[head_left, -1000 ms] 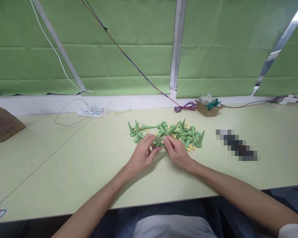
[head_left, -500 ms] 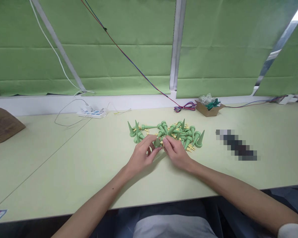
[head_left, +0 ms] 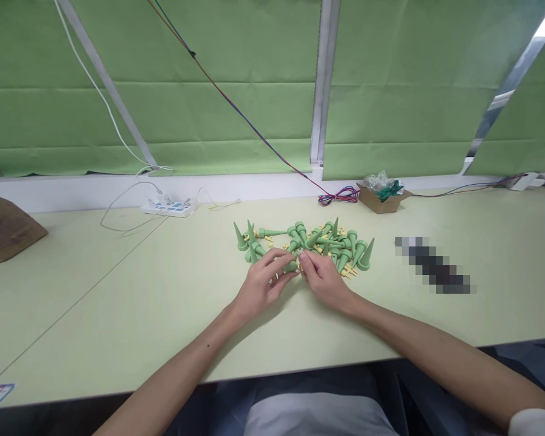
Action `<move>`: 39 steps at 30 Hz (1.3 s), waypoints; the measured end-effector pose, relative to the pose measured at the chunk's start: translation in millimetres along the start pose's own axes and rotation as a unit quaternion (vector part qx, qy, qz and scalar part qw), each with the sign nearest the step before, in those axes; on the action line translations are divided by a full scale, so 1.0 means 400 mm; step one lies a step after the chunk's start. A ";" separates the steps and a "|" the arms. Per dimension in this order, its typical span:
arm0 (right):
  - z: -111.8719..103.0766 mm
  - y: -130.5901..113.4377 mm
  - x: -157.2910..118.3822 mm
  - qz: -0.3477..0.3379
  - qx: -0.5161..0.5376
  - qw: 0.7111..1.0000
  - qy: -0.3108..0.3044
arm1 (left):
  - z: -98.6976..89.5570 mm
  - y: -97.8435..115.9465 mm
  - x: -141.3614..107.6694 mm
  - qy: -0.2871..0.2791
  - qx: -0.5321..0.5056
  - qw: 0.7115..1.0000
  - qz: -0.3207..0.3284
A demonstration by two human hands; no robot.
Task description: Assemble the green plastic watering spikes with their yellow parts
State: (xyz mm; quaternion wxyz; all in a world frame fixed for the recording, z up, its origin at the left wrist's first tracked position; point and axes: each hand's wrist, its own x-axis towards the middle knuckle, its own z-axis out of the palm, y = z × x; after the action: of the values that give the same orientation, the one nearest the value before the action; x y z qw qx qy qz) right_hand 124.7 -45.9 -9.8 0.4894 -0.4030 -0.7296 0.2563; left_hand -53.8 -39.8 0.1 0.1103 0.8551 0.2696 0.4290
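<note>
A pile of green cone-shaped pieces point(head_left: 344, 259) and small yellow pieces point(head_left: 349, 270) lies on the pale table. At its front edge my left hand point(head_left: 262, 284) has its fingers curled round a green cone piece point(head_left: 290, 266), which is partly covered by the fingers. My right hand point(head_left: 323, 280) touches it from the right, thumb and index finger pinched together. Whatever lies between those right fingertips is too small and hidden to name. Several green cones stand upright at both ends of the pile.
Behind the pile are a small cardboard box point(head_left: 378, 201) with plastic and green material, and a coiled cable point(head_left: 338, 195). A power strip point(head_left: 169, 208) is at the back left, a brown bag point(head_left: 9, 227) at the far left. A blurred dark item point(head_left: 436, 266) lies right.
The green cone piece in my left hand has tilted, so its point no longer shows upright. My left fingers have shifted slightly right, nearer to my right fingertips.
</note>
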 end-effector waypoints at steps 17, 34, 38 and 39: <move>0.002 0.006 0.004 0.038 0.080 0.996 -0.027 | -0.001 -0.010 -0.002 0.007 0.000 1.000 0.013; 0.004 0.009 0.004 0.044 0.099 0.992 0.058 | -0.014 0.018 0.022 0.060 -0.076 0.969 -0.227; 0.001 0.001 0.002 0.025 0.062 0.997 0.045 | -0.017 0.020 0.032 -0.019 -0.180 0.936 -0.301; 0.001 0.001 0.001 0.021 0.058 0.997 0.041 | -0.017 0.021 0.034 -0.038 -0.211 0.925 -0.313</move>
State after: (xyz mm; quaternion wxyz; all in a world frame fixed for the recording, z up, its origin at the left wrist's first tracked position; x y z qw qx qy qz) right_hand 124.3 -45.2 -10.0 0.5361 -0.3992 -0.6841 0.2921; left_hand -49.6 -39.5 16.9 0.4270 0.6996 0.4225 0.3870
